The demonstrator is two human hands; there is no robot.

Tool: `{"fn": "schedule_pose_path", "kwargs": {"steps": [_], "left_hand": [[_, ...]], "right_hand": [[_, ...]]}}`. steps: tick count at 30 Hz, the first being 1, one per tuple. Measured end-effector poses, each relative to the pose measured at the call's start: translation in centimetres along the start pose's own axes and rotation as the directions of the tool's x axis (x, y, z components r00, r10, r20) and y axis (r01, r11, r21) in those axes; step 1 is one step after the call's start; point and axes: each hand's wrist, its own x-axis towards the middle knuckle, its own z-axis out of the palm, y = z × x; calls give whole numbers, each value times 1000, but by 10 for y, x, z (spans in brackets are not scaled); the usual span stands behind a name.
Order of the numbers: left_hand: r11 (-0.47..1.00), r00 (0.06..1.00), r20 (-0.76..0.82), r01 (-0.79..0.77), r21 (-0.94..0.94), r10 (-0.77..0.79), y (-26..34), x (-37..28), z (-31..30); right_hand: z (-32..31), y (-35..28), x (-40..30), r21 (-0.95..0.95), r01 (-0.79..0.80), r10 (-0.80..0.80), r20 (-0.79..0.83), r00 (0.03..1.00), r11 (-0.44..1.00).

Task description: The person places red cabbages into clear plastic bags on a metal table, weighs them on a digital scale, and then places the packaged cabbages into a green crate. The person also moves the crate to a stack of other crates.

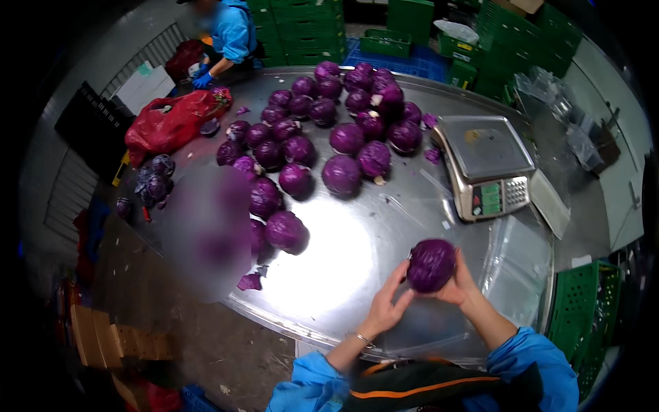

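Note:
A red cabbage [431, 265] is held above the steel table [340, 288], close to its front edge. My right hand [461, 283] cups the cabbage from below and from the right side. Against its left side rest the fingers of my left hand [388, 304], with the thumb low. Clear plastic bags [517, 262] lie flat on the steel to the right of my hands. Beyond them stands a digital weighing scale [484, 167] with a bare metal pan. Several more red cabbages [342, 175] spread over the middle and far part of the table.
At the far left, a co-worker [231, 36] in blue sleeves and gloves stands near a red mesh sack [172, 121]. Stacked green crates [309, 31] line the back. One green crate [582, 304] sits at right. A blurred patch hides part of the table's left side.

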Motion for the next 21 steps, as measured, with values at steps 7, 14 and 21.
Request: {"fn": "schedule_pose_path", "kwargs": {"steps": [7,14,21], "left_hand": [[728,914,405,-257,635,-31,-68,-80,67],[815,969,239,-87,573,-64,-95,-90,86],[966,789,-581,55,-253,-197,30,-8,59]], "right_hand": [[-11,-201,38,-588,539,-738,-155,657,603],[-39,-297,90,-868,-490,-912,-128,389,-87],[-72,-181,-18,-916,402,-916,159,367,3]]}}
